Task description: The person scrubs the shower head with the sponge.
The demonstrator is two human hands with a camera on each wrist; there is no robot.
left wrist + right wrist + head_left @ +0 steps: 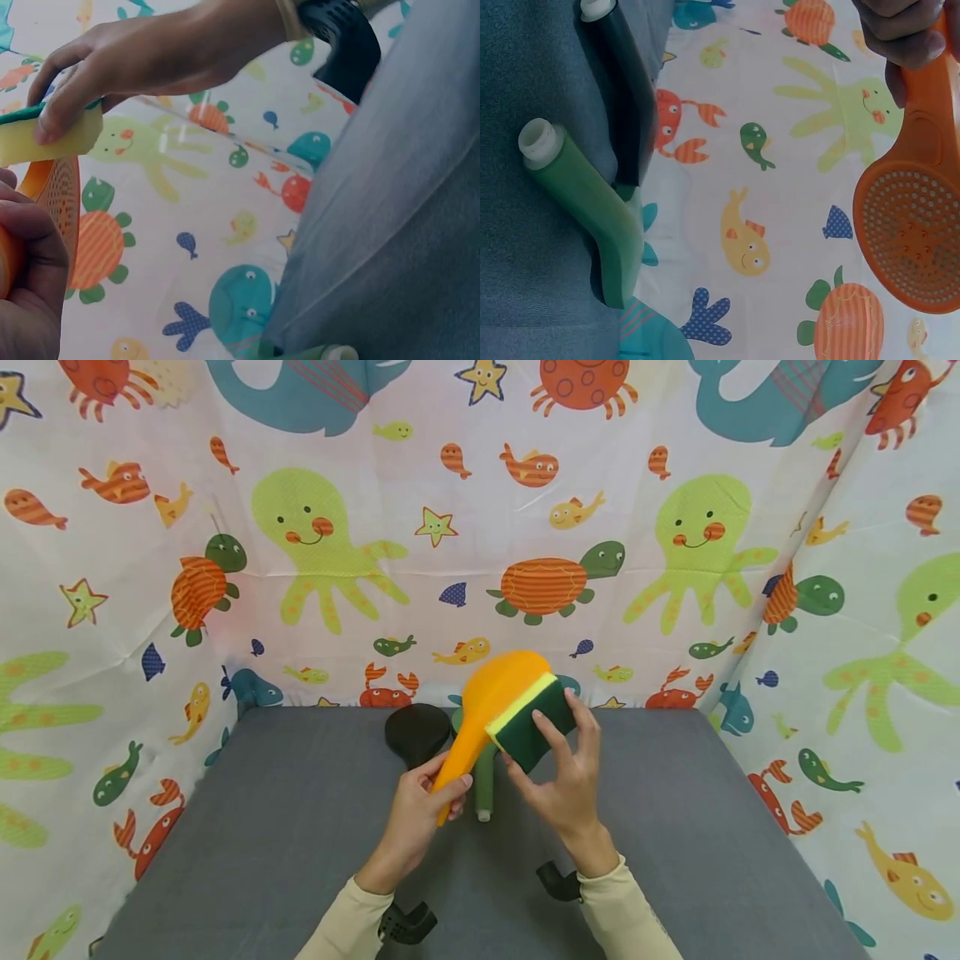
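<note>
My left hand (423, 806) grips the handle of an orange perforated ladle (498, 693) and holds it up over the grey table (285, 827). My right hand (566, 777) pinches a green and yellow sponge (534, 722) against the rounded back of the ladle's bowl. In the left wrist view the right hand (157, 49) holds the sponge (49, 139) above the ladle's holed bowl (61, 206), with my left hand (26, 292) below. The right wrist view shows the ladle's holed inside (915, 229) and the left hand's fingers (900, 30) on its handle.
A black ladle (416, 731) and a green one (486, 781) lie on the table behind my hands; their handles, green (581, 199) and black (622, 82), also show in the right wrist view. Sea-animal cloth walls (480, 543) close in the back and both sides.
</note>
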